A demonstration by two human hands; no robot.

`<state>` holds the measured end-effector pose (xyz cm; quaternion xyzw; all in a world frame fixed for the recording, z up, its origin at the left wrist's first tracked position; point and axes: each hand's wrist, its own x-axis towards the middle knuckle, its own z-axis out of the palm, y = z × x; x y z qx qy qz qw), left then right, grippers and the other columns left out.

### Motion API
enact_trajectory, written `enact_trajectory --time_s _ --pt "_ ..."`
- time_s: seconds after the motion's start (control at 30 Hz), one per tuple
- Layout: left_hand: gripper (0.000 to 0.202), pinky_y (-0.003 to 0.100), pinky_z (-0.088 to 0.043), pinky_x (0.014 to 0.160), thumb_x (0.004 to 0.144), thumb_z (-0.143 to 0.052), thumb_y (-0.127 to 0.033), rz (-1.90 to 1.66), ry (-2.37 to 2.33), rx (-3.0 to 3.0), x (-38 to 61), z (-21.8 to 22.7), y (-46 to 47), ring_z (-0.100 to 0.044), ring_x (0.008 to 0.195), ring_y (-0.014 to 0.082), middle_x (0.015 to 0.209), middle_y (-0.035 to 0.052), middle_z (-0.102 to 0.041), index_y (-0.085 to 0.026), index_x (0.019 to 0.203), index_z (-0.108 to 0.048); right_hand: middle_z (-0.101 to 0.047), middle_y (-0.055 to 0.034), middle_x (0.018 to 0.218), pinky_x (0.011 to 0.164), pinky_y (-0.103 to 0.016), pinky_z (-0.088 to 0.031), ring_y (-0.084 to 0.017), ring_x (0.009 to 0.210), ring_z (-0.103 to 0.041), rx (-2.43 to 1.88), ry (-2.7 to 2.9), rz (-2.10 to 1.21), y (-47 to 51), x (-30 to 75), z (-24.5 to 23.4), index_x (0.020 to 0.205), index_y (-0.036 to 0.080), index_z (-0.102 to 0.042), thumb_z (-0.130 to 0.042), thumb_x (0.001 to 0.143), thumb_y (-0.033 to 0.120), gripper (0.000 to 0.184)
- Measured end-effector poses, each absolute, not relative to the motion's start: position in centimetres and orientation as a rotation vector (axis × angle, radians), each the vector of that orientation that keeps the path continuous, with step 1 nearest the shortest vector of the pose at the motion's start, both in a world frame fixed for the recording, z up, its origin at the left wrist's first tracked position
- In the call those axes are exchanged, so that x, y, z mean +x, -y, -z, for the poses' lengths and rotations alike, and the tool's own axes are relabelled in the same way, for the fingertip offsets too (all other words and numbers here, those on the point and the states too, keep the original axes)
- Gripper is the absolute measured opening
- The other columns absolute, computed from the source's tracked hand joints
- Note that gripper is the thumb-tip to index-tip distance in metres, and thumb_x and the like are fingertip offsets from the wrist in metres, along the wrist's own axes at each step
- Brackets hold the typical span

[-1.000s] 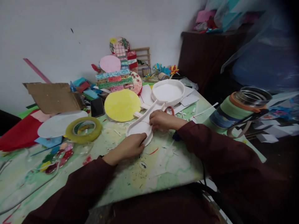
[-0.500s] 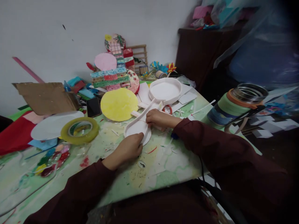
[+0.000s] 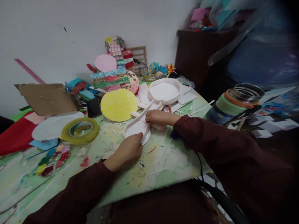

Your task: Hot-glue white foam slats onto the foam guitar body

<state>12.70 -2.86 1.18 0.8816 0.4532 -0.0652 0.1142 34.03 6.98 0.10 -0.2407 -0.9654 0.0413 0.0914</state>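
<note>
A white shallow craft tray with a raised strip along its edge lies on the table in front of me. My left hand grips its near rim, fingers closed. At its right side, my right hand pinches the white edge strip, and its fingertips are partly hidden. Behind my hands stands a second white tray with a low wall. A yellow round disc sits to the left of them. Under my right forearm a dark blue tool shows in part.
At left are a roll of clear tape, a phone, a paint palette and a cardboard box. A green bottle stands open at right. Painted craft pieces lean near the wall. Paper scraps litter the table.
The view has shifted very slightly. Both hands keep their places on the white tray, with hardly any visible movement.
</note>
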Motion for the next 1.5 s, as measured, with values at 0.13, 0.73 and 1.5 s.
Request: enact_trajectory --time_s 0.13,0.73,1.5 --pt "0.013 0.032 -0.040 0.065 0.079 -0.042 -0.016 0.182 -1.323 2.617 13.2 -1.0 3.2 -0.060 0.078 0.0229 0.085 0.0118 -0.063 -0.016 0.089 -0.050 -0.062 -0.0086 0.087 0.072 -0.030 -0.039 -0.019 0.085 -0.053 -0.781 2.861 -0.028 -6.4 33.9 0.2 0.083 0.013 -0.061 -0.053 0.086 0.015 0.009" --pt "0.031 0.031 -0.033 0.058 0.086 -0.042 -0.046 0.065 -1.350 2.493 13.8 -1.4 -0.6 -0.057 0.070 0.0217 0.081 0.0091 -0.064 -0.017 0.082 -0.054 -0.060 -0.0078 0.089 0.074 -0.030 -0.039 -0.018 0.087 -0.054 -0.844 2.884 -0.051 -6.9 33.3 0.2 0.086 0.012 -0.061 -0.055 0.084 0.014 0.006" --pt "0.019 0.032 -0.041 0.064 0.090 -0.040 -0.027 -0.023 -1.597 2.641 14.8 0.7 0.0 -0.065 0.080 0.0254 0.086 0.0123 -0.067 -0.014 0.098 -0.051 -0.060 -0.0100 0.097 0.069 -0.032 -0.038 -0.023 0.096 -0.050 -0.923 2.937 0.173 -5.8 32.5 0.2 0.093 0.012 -0.057 -0.051 0.090 0.016 0.008"
